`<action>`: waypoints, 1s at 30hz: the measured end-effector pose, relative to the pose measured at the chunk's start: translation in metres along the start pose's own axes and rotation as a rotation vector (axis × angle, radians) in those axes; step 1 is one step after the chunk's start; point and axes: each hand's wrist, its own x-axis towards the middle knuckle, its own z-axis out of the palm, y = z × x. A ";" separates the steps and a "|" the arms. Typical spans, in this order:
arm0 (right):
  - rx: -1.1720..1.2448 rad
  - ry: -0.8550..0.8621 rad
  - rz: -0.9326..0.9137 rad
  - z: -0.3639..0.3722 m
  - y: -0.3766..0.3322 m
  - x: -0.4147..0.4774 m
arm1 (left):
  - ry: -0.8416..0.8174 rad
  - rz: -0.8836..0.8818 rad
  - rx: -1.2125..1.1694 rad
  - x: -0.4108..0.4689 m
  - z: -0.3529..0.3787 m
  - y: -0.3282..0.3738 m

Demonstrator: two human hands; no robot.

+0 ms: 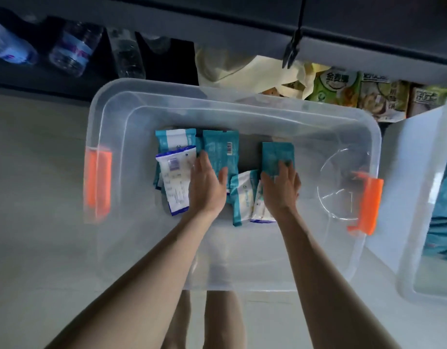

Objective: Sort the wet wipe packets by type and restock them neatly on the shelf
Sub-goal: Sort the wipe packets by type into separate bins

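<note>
A person's bare hands reach down into a clear bin [242, 102] with orange latches [97, 182] at its ends, standing on a pale floor [41, 172] at the centre of the frame. The left hand [207, 182] lies flat with fingers spread and fairly straight, its fingertips on a barcoded teal packet [218, 147] and its edge against a white packet [173, 182] to the left. The right hand [280, 187] curls its fingers over the near end of a plain teal packet [278, 154] just right of centre, gripping it. A few more wet wipe packets [244, 195], white and teal, lie on the bin's bottom between and under the two wrists, and a teal-and-white packet [176, 139] sits behind the white one. At the right edge of the frame a second clear bin [419, 159] holds teal packets [444, 222]. Along the top runs a dark shelf [368, 34], with water bottles [71, 49] beneath it at the upper left, a cream bag [242, 69] at centre and green food packs [343, 91] at the upper right.
</note>
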 end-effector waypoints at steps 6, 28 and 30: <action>0.168 0.094 0.110 0.016 0.009 0.017 | 0.126 -0.052 0.184 0.022 0.019 0.003; 0.559 0.020 0.144 -0.008 0.023 0.012 | 0.141 -0.067 -0.193 -0.013 0.011 -0.010; 0.584 -0.034 0.145 -0.014 0.030 0.006 | 0.010 -0.174 -0.259 -0.018 0.008 -0.004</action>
